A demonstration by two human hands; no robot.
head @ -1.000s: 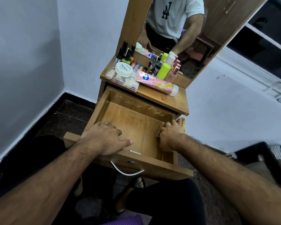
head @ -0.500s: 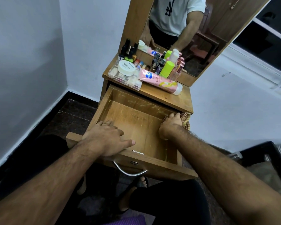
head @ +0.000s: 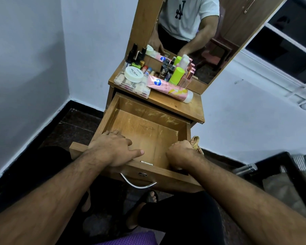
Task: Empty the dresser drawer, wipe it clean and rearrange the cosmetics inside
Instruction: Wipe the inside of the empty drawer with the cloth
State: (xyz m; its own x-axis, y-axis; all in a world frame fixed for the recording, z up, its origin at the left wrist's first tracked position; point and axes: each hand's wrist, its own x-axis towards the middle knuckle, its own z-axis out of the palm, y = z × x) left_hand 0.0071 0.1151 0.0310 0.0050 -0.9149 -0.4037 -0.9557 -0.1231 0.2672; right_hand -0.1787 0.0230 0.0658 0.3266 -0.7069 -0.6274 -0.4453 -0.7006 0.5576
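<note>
The left hand [head: 113,149] rests flat on the drawer [head: 148,137] front. The right hand [head: 181,153] clutches the cloth [head: 195,143] at its right wall; wiping should reach the corners.

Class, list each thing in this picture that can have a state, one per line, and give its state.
Drawer: pulled open, nothing inside.
Left hand: resting flat on the drawer's front left corner.
Right hand: gripping the cloth.
Cloth: bunched against the right drawer wall.
Pink tube: lying on its side, capped.
</note>
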